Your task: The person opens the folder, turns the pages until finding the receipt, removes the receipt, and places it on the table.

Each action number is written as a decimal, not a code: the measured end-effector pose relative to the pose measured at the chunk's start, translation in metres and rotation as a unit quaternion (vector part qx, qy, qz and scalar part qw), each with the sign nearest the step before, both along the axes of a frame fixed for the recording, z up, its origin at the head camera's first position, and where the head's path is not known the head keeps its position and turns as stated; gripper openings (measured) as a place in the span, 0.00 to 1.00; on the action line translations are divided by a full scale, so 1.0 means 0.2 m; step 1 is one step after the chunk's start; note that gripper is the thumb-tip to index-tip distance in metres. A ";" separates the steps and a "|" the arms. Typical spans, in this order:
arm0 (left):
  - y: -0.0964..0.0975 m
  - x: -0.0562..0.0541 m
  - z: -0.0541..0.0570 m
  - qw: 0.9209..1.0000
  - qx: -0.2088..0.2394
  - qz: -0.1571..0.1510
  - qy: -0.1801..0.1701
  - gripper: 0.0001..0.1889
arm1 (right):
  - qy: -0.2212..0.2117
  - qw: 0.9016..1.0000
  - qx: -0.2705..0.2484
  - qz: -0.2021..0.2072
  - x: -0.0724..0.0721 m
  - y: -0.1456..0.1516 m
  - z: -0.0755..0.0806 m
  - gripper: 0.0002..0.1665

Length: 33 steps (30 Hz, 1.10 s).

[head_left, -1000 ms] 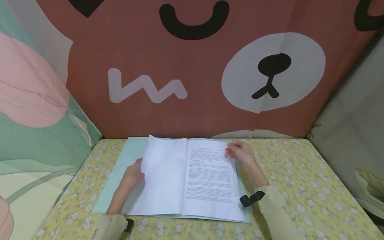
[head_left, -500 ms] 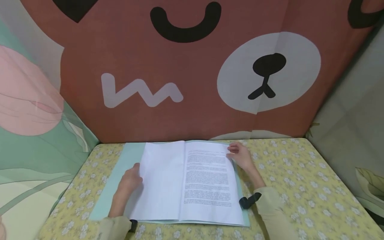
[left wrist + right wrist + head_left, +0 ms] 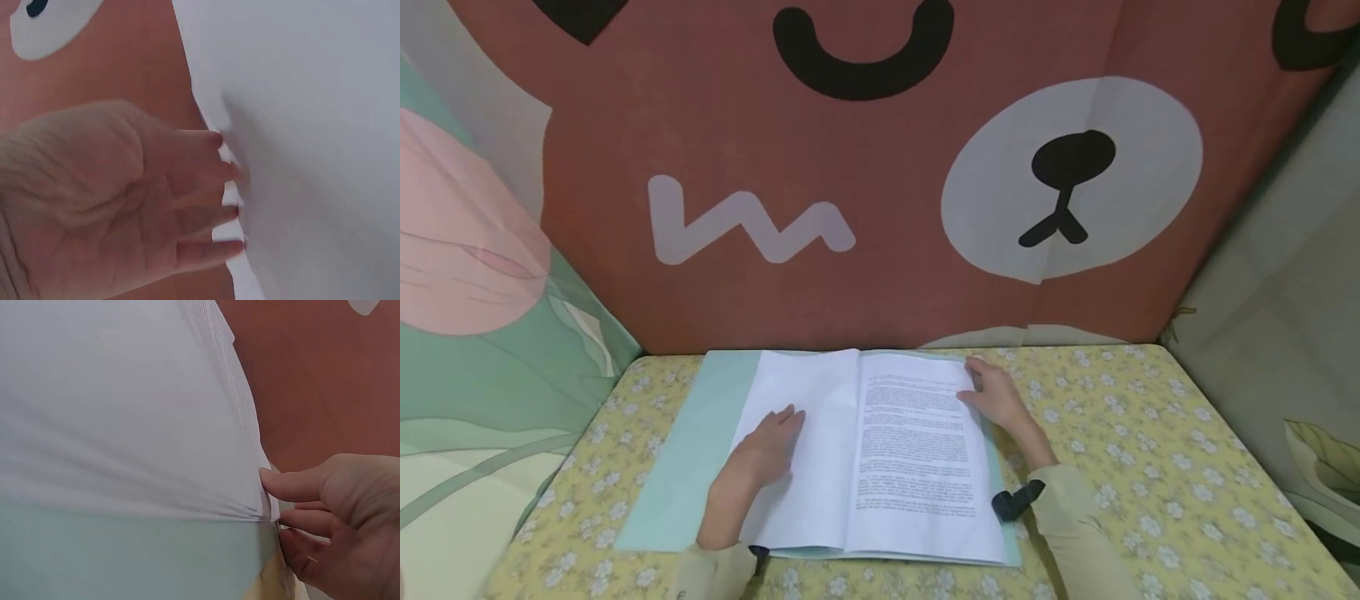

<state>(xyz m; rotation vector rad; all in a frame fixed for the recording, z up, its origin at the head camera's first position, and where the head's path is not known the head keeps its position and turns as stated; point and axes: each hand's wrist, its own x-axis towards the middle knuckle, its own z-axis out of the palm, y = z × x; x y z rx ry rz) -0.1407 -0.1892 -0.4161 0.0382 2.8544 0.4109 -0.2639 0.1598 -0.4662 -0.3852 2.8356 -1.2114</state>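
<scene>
Head view, and here's the switch: half a second ago at the page's outer edge, the left hand [image 3: 767,450] now lies further in on the blank white paper left-hand page [image 3: 816,475]. Left wrist view backs it up: fingers extended and spread, tips meeting the white sheet, pinching nothing. And over on the other side, the right hand [image 3: 1000,404] stays near the upper outer corner of the white paper right-hand page covered in lines of black print [image 3: 913,450]; right wrist view catches thumb and fingers pinching paper at the edge, creases running into the grip, though how many sheets, I can't tell. The open pages sit on a flat, mint-green rectangular cover [image 3: 688,454], showing widest along the left, and all of it rests on the yellow tabletop patterned with white flowers [image 3: 1135,475]. For the page-handling, that left-hand shift looks like a move from edge-holding to steadying the blank side, and with the printed side's corner pinched, the work seems caught between leaves
</scene>
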 end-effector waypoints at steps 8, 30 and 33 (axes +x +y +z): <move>0.06 0.01 0.02 0.998 0.054 0.016 -0.023 0.27 | 0.012 1.000 0.018 0.016 0.00 0.01 0.01 0.38; 0.01 -0.02 -0.03 0.995 0.080 0.033 -0.048 0.29 | 0.013 1.000 -0.015 -0.016 0.01 -0.04 0.03 0.32; 0.02 -0.01 -0.03 0.995 0.078 0.034 -0.045 0.29 | 0.017 0.999 -0.032 -0.031 0.01 -0.05 0.04 0.32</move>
